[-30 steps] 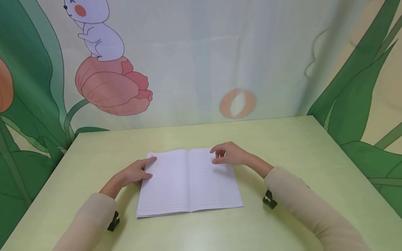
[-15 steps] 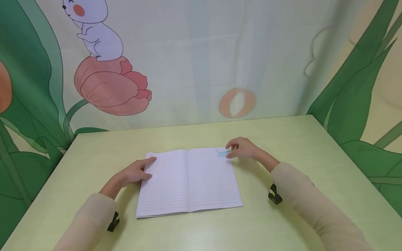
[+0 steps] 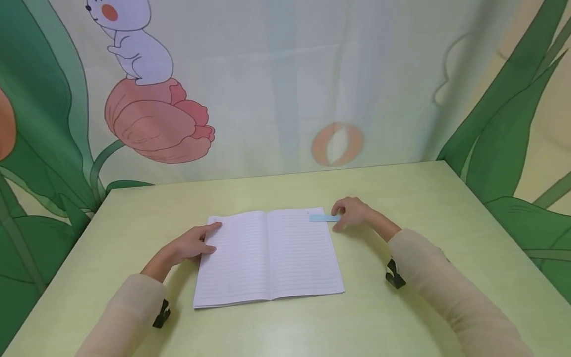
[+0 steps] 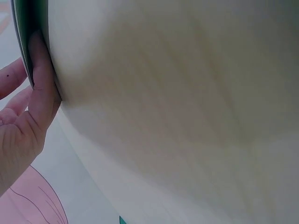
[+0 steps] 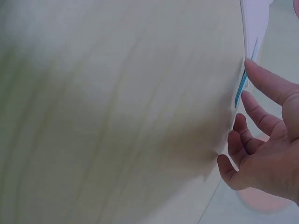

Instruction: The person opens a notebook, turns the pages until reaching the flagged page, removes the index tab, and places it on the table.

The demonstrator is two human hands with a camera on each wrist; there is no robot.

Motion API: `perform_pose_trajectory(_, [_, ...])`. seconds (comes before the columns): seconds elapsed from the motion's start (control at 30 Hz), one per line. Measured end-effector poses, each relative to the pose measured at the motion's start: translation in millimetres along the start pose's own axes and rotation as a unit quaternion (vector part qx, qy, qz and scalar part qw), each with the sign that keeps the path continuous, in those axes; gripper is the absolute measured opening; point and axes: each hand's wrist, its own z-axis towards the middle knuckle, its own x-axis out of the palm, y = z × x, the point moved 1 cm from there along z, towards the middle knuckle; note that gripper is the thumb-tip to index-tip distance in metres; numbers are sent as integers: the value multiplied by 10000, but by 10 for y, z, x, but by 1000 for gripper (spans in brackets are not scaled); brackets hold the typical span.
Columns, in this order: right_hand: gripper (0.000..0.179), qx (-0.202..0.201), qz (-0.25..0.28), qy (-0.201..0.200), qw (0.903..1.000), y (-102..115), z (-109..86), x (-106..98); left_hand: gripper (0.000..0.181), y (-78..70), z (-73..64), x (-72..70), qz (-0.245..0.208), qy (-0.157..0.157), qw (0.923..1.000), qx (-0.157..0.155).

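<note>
An open notebook (image 3: pixel 236 267) with lined white pages lies on the table. My left hand (image 3: pixel 189 245) grips its left edge, with the thumb and a finger showing on the page; in the left wrist view a finger (image 4: pixel 42 79) reaches in under the green-lined cover (image 4: pixel 23 28). A pale blue strip, like a bookmark (image 3: pixel 318 218), lies across the right page's upper corner and sticks out past the edge. My right hand (image 3: pixel 352 214) is at its outer end, thumb and fingers spread apart around it. In the right wrist view the strip's end (image 5: pixel 239 95) shows beside the fingertips.
The pale yellow-green table (image 3: pixel 267 332) extends around the notebook on all sides. A printed curtain (image 3: pixel 250 99) with a cartoon animal and flowers hangs behind it. Dark clips (image 3: pixel 394 275) sit under both sleeves.
My right hand moves right, from above the right page to beyond its edge. The blue strip comes into sight under it and stays on the page corner. The left hand keeps its place.
</note>
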Motion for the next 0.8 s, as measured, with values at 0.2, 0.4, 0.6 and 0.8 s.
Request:
perform_pose_trajectory(0.2, [26,104,-56,-222,9997,-7,-15,0,68,-6,7,-8,-53,44,10000,20])
perform_pose_trajectory(0.4, [19,23,61,-297,9995,-6,-20,11,68,-31,-3,-6,-17,33,10000,-64])
perform_pose_trajectory(0.6, [30,-223,807,-287,9961,-22,-24,-4,68,-27,3,0,-66,49,9999,-75])
perform_pose_trajectory(0.8, [35,-466,1573,-245,9861,-76,-13,-7,68,-21,0,0,-86,68,9999,-107])
